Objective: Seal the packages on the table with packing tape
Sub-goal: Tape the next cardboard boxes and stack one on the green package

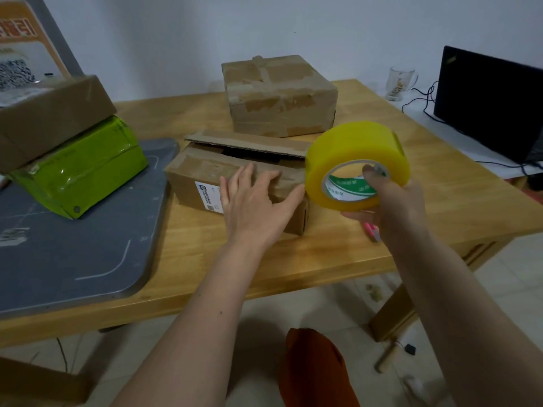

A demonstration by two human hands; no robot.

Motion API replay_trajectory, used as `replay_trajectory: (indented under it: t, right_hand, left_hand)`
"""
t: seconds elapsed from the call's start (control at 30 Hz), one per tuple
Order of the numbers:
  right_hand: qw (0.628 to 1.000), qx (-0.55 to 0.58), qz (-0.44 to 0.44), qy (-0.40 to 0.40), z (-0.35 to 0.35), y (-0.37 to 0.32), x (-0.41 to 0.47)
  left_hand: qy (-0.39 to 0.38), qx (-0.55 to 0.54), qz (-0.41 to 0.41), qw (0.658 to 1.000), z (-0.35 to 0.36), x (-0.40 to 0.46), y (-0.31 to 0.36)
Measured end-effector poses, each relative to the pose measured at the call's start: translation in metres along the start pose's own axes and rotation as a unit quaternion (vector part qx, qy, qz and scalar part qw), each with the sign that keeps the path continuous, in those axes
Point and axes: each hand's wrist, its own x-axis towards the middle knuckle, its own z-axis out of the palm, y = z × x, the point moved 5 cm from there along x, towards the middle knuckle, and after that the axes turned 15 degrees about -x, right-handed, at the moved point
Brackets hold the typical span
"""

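Indoors, 4 packages (pixel 235 177) crowd wooden table (pixel 440 183).

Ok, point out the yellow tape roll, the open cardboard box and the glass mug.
yellow tape roll (pixel 352 142), head view, outer band.
open cardboard box (pixel 205 167), head view, near top flap.
glass mug (pixel 398 83), head view, body.

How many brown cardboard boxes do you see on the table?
3. One open box lies under the left hand. One taped box stands behind it. One box sits at the left, on a green package. Others may be hidden out of view.
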Motion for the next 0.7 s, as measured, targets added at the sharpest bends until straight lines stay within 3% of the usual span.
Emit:
replay_trajectory:
  t: [0.4,0.7]
  right_hand:
    - [0.998,-0.056,-0.012,-0.012,-0.002,-0.019,0.003]
    - [0.998,0.000,0.054,-0.022,-0.006,0.007,-0.008]
  left_hand:
    - [0.034,-0.039,-0.074,0.996,0.007,0.010,0.006]
    - [0.058,-0.019,-0.005,0.998,0.009,0.002,0.008]
